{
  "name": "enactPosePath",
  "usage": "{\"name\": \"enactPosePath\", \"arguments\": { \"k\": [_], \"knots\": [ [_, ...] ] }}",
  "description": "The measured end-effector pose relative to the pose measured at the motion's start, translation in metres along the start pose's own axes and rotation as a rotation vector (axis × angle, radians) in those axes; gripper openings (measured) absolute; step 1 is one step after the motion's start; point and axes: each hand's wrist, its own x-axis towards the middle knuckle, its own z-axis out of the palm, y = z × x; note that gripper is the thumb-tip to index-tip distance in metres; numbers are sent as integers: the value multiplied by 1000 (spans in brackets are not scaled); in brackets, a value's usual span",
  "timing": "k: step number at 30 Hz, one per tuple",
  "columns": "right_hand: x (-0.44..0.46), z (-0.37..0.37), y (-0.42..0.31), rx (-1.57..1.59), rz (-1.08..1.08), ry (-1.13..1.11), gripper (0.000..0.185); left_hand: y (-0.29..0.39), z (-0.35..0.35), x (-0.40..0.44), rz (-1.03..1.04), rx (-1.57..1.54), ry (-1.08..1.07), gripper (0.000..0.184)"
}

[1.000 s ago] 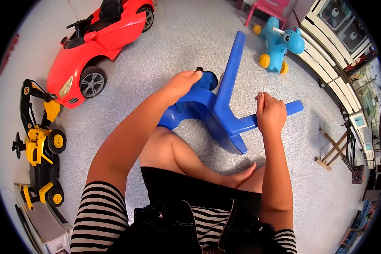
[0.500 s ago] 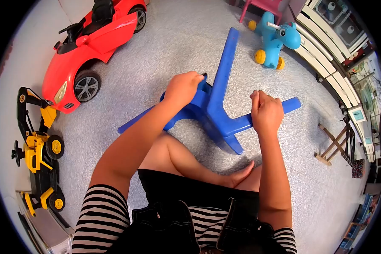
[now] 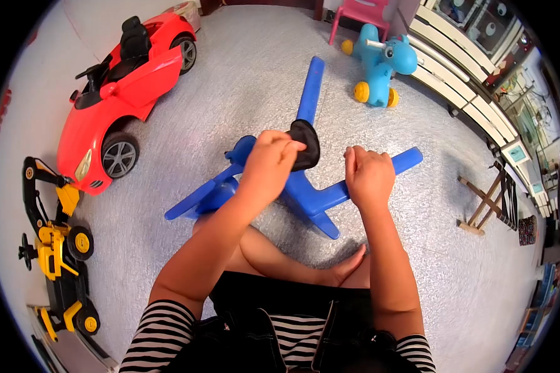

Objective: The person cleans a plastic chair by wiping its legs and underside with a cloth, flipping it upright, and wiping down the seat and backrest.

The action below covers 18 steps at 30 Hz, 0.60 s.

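Note:
A blue plastic piece with several long legs lies on the floor before my crossed legs, one leg pointing away from me and one to the right. My left hand pinches the edge of a dark, rounded pad above the blue piece and hides part of it. Closed around the right-hand blue leg is my right hand. Another blue leg sticks out to the left, beyond my left forearm.
A red toy car and a yellow-black toy excavator stand at the left. A turquoise ride-on toy, pink chair and folding stool are to the right, near white drawers.
The dark pad has come into full view in my left hand, above the blue piece. The blue leg at the left shows more. The camera view has shifted.

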Motion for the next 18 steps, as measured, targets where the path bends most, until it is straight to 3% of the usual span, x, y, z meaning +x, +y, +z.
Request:
{"name": "enactPosePath", "arguments": {
  "k": [3,7,10,13,18],
  "knots": [
    [-2,2,0,1,-15,34,32,-14,5,10,-243,-105,-31,28],
    [-2,1,-1,5,-33,42,32,-2,2,32,-250,214,-189,38],
    [-2,1,0,2,-30,30,32,5,5,62,-367,432,-372,52],
    [-1,1,-4,0,-14,36,32,8,15,84,-444,465,-413,53],
    [-3,2,-9,-17,-9,77,32,-11,8,68,-372,359,-397,50]
  ]
}}
